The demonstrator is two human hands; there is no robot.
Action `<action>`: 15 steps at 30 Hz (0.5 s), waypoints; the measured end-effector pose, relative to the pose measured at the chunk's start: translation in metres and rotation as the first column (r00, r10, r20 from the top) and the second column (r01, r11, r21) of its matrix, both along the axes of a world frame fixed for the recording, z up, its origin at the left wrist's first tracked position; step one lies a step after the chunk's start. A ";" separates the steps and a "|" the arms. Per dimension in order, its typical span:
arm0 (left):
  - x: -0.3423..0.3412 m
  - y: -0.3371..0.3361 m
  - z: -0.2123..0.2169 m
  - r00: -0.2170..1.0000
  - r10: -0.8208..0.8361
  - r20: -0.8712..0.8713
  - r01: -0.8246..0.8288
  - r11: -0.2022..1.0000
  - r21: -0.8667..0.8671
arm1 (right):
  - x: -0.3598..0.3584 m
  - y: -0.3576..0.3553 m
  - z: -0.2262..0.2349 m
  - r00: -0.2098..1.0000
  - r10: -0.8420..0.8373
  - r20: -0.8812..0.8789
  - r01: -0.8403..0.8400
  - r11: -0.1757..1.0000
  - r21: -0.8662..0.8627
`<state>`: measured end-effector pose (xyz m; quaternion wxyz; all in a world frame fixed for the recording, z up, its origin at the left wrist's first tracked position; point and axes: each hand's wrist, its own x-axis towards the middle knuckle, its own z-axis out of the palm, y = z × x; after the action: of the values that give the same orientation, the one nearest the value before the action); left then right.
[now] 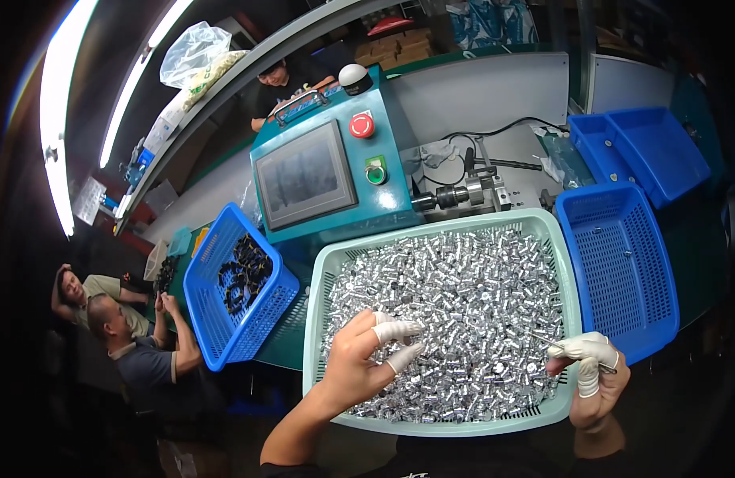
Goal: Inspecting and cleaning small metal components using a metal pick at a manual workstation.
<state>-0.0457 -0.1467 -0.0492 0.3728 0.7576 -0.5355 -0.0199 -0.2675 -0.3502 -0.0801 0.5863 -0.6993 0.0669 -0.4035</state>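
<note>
A light green plastic basket (447, 429) full of small shiny metal cylinders (455, 303) lies before me. Over its left part hovers my left hand (367, 358), with white finger cots on several fingertips. Its thumb and forefinger are apart, and I see nothing between them. Beside the basket's right rim, my right hand (594, 378) is closed, also in white finger cots. From its fingers a thin metal rod-like tool (545, 338) points left over the parts; its exact kind is too small to make out.
A teal machine (327, 231) with a screen, red button and metal chuck (451, 197) stands behind the basket. Blue baskets sit left (212, 334) with dark parts, and right (618, 271). Blue trays (662, 151) lie farther right. Other people (144, 350) work at left and behind the machine.
</note>
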 end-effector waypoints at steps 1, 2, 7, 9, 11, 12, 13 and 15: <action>-0.001 0.005 -0.003 1.000 0.028 0.012 -0.028 0.999 0.021 | 0.000 0.000 -0.001 1.000 0.019 0.012 -0.019 1.000 0.018; -0.002 0.009 -0.005 0.998 0.057 0.023 -0.058 0.998 0.040 | 0.002 0.000 -0.002 0.999 0.039 0.024 -0.040 0.999 0.035; -0.014 0.027 -0.009 0.997 0.057 -0.048 -0.058 0.998 -0.015 | 0.006 0.012 -0.001 0.995 0.098 0.036 -0.102 0.987 0.125; -0.017 0.035 -0.008 0.998 0.035 -0.053 -0.037 0.999 -0.037 | 0.008 0.020 0.003 0.994 0.108 0.030 -0.111 0.986 0.122; -0.021 0.048 -0.004 0.998 0.022 -0.066 -0.024 0.999 -0.031 | 0.010 0.029 0.009 0.989 0.148 0.005 -0.148 0.988 0.052; -0.020 0.052 -0.008 0.998 0.022 -0.065 -0.026 0.998 -0.050 | 0.010 0.032 0.013 0.984 0.175 -0.029 -0.175 0.984 -0.009; -0.020 0.058 -0.013 0.997 0.018 -0.070 -0.024 0.996 -0.083 | 0.011 0.037 0.017 0.981 0.188 -0.048 -0.188 0.982 -0.002; -0.021 0.072 -0.020 0.995 0.013 -0.104 -0.025 0.994 -0.110 | 0.014 0.051 0.020 0.981 0.187 -0.056 -0.188 0.982 -0.005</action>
<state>-0.0670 -0.0750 -0.0689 0.4415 0.7387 -0.5086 -0.0254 -0.2533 -0.2996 -0.0599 0.6162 -0.7163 0.0149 -0.3272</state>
